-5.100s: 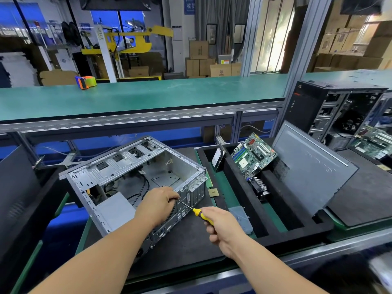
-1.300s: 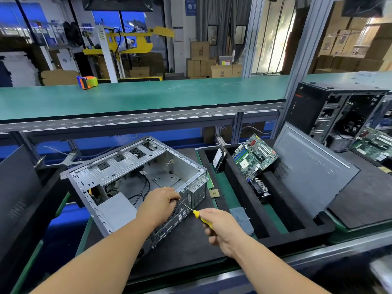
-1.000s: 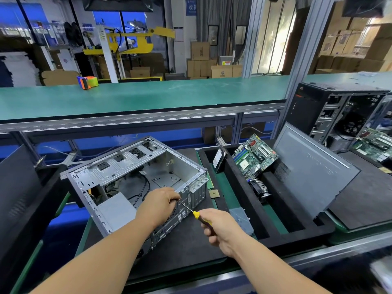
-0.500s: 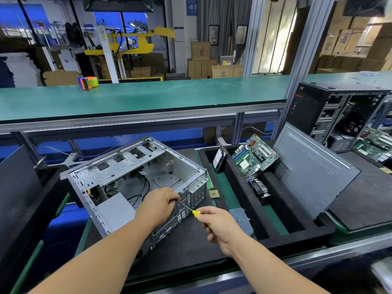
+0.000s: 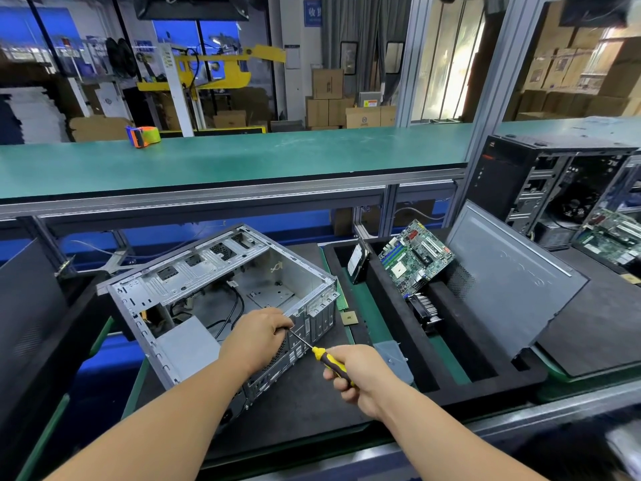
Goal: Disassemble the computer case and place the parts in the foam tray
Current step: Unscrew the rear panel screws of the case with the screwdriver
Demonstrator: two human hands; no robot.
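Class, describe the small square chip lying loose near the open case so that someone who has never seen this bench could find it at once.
Start at the open silver computer case lying on its side on the black mat. Just past its right end, before the black foam tray holding the green motherboard, lies the square chip. It is flat, tan-gold and lies alone, unlike the grey metal bracket nearer the person.

The computer case [image 5: 222, 300] lies centre-left of the frame; the foam tray [image 5: 392, 328] sits right of it, holding the motherboard [image 5: 414, 260].
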